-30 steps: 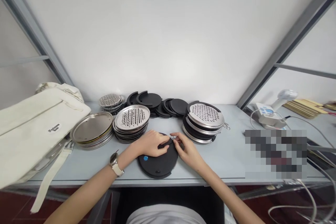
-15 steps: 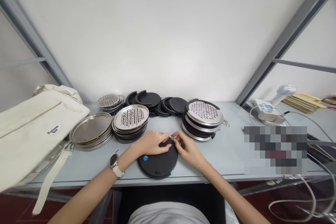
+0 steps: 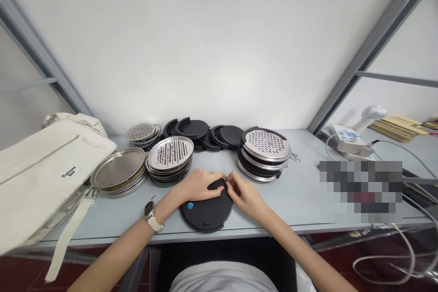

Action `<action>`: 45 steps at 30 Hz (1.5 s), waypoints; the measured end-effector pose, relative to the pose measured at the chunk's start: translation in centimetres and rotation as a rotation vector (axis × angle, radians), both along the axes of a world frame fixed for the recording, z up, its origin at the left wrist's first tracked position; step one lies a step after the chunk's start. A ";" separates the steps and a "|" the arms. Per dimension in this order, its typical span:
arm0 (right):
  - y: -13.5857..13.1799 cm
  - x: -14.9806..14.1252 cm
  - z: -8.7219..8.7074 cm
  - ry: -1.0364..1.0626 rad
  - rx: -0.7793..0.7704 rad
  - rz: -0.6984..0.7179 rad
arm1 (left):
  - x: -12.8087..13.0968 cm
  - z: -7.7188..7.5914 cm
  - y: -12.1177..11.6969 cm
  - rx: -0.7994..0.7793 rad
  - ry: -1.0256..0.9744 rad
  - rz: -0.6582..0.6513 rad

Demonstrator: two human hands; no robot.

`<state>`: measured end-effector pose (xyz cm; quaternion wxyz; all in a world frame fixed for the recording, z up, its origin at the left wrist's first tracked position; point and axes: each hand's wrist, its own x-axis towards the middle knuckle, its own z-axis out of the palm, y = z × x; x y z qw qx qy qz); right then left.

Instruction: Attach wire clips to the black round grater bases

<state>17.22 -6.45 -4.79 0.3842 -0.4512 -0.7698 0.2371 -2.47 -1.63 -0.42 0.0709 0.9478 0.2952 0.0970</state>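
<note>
One black disc (image 3: 207, 212), round with equal axes, lies flat to the right of the grater stack (image 3: 170, 162) and nearer, its blue dot (image 3: 190, 205) on that stack's side, its slot (image 3: 205, 224) away from it. At the disc's rim, left hand (image 3: 197, 186) and right hand (image 3: 247, 197) have thumb and forefinger narrow, grip unclear; their tips sit closer together than half a second ago, the shiny bit between them now hidden.
</note>
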 end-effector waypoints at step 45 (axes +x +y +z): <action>-0.2 -0.2 0.4 -0.216 0.034 -0.109 | 0.0 -0.1 0.0 0.027 -0.003 0.005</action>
